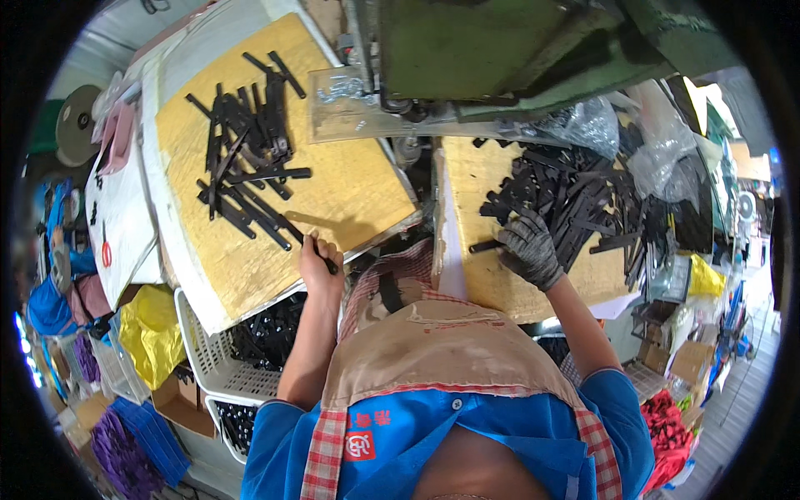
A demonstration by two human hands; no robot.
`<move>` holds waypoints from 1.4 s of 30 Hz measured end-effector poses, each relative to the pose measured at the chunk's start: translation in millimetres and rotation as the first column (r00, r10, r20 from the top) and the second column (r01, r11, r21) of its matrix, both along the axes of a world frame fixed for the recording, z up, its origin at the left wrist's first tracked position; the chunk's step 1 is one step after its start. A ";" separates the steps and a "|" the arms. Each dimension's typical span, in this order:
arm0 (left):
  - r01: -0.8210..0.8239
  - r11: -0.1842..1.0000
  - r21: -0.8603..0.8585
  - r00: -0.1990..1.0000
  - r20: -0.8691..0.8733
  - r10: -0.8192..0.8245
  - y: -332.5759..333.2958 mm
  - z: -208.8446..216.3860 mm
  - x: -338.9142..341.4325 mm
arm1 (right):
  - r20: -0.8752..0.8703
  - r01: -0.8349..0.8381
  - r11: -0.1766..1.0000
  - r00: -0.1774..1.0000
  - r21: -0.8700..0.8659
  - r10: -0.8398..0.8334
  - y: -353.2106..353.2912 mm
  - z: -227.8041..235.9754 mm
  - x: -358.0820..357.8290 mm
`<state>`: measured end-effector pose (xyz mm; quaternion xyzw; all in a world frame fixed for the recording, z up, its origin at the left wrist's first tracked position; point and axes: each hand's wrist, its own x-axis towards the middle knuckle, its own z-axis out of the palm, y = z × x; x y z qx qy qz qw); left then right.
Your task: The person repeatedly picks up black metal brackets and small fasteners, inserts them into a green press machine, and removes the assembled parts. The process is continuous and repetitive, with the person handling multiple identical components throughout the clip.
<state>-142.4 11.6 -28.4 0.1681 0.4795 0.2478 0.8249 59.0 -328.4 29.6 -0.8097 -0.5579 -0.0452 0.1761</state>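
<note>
My bare left hand grips one black flat strip at the near edge of the left yellow board. A loose pile of the same black strips lies farther up that board. On the right yellow board, my right hand in a dark grey glove rests on the edge of a larger heap of black strips, its fingers closed around a strip that sticks out to the left.
A green machine stands at the back between the boards, with a clear plate at its foot. White baskets holding black parts sit below the left board. Plastic bags and cardboard boxes crowd the right side.
</note>
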 end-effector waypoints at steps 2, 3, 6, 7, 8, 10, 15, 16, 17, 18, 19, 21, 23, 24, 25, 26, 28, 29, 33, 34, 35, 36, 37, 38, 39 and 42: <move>0.137 0.962 0.235 0.990 -0.051 -0.128 -40.4 40.2 12.5 | 0.005 0.047 0.986 0.999 0.157 -0.049 9.5 -1.4 5.1; 0.305 0.898 0.318 0.950 -0.032 -0.311 -49.4 49.8 17.2 | -0.013 0.093 0.968 0.996 0.235 -0.092 16.6 -4.1 7.0; 0.632 0.590 0.502 0.720 -0.097 -0.688 -62.0 68.7 40.1 | -0.179 0.251 0.902 0.964 0.351 -0.199 59.4 10.9 -1.4; 0.646 0.583 0.493 0.701 -0.080 -0.709 -62.8 69.2 51.6 | -0.303 0.321 0.891 0.926 0.322 -0.224 70.5 7.3 -5.3; 0.659 0.577 0.483 0.682 -0.059 -0.729 -62.4 67.8 62.0 | -0.419 0.386 0.878 0.873 0.284 -0.248 81.1 4.1 -9.0; 0.688 0.518 0.509 0.646 -0.103 -0.756 -56.5 61.0 76.8 | -0.575 0.457 0.869 0.769 0.188 -0.280 104.3 7.8 -11.2; 0.738 0.517 0.433 0.628 -0.162 -0.761 -50.3 39.5 81.6 | -0.712 0.503 0.833 0.671 0.232 -0.207 143.7 17.9 -9.7; 0.720 0.481 0.500 0.642 -0.217 -0.736 -50.6 31.3 82.0 | -0.702 0.498 0.832 0.682 0.243 -0.204 150.2 17.3 -9.2; 0.702 0.437 0.562 0.655 -0.268 -0.707 -50.6 24.1 82.7 | -0.693 0.496 0.830 0.693 0.254 -0.202 157.6 16.1 -7.1; 0.684 0.386 0.619 0.667 -0.316 -0.675 -49.1 17.3 83.8 | -0.683 0.496 0.827 0.702 0.264 -0.203 164.5 14.8 -3.9; 0.617 0.176 0.767 0.725 -0.467 -0.506 -43.6 15.3 90.7 | -0.715 0.523 0.820 0.663 0.233 -0.220 167.0 3.2 0.0; 0.457 -0.105 0.883 0.855 -0.469 -0.223 -9.4 15.8 129.2 | -0.760 0.552 0.813 0.605 0.185 -0.237 169.6 -16.5 3.0; 0.384 -0.225 0.895 0.887 -0.426 -0.179 20.8 55.1 191.9 | -0.826 0.587 0.797 0.514 0.142 -0.232 164.0 -26.6 1.6; 0.439 -0.348 0.828 0.853 -0.506 -0.130 38.0 50.1 219.7 | -0.868 0.595 0.799 0.438 0.085 -0.234 165.5 -17.6 -2.0; 0.528 -0.451 0.720 0.785 -0.616 -0.066 49.7 45.4 246.0 | -0.747 0.556 0.818 0.604 0.147 -0.276 157.9 -20.6 -4.2; 0.618 -0.521 0.588 0.698 -0.716 0.020 60.8 39.8 261.2 | -0.597 0.487 0.848 0.750 0.209 -0.284 152.4 -25.8 -4.6; 0.691 -0.619 0.373 0.534 -0.841 0.090 58.2 22.2 294.8 | -0.730 0.486 0.873 0.612 0.045 -0.303 112.8 -34.0 9.4; 0.711 -0.636 0.302 0.479 -0.869 0.124 58.3 16.3 300.8 | -0.475 0.459 0.888 0.778 -0.018 -0.412 87.7 -23.8 22.7; 0.679 -0.686 0.262 0.475 -0.869 0.138 60.5 11.4 310.6 | -0.210 0.527 0.744 0.739 -0.411 -0.640 15.9 -5.4 57.7; 0.663 -0.693 0.283 0.497 -0.858 0.126 62.8 11.0 309.3 | -0.322 0.509 0.711 0.652 -0.485 -0.687 12.2 -5.2 66.1; 0.640 -0.695 0.327 0.535 -0.839 0.097 65.7 11.9 308.0 | -0.371 0.494 0.755 0.665 -0.431 -0.647 9.7 -12.3 71.8; 0.609 -0.692 0.389 0.583 -0.811 0.056 69.7 11.7 300.6 | -0.417 0.477 0.796 0.680 -0.373 -0.603 7.4 -25.2 76.4; 0.573 -0.680 0.458 0.636 -0.772 0.016 75.6 10.3 291.3 | -0.458 0.453 0.836 0.699 -0.310 -0.549 7.6 -32.1 80.3; 0.526 -0.653 0.545 0.692 -0.721 -0.045 80.2 7.3 277.2 | -0.455 0.456 0.841 0.708 -0.290 -0.541 8.7 -30.1 82.5; 0.491 -0.614 0.618 0.721 -0.684 -0.112 84.2 4.8 263.8 | -0.451 0.459 0.847 0.717 -0.270 -0.532 9.9 -26.5 82.9; 0.459 -0.372 0.807 0.716 -0.584 -0.383 70.0 31.6 216.2 | -0.436 0.577 0.799 0.684 -0.168 -0.585 6.6 -34.2 76.8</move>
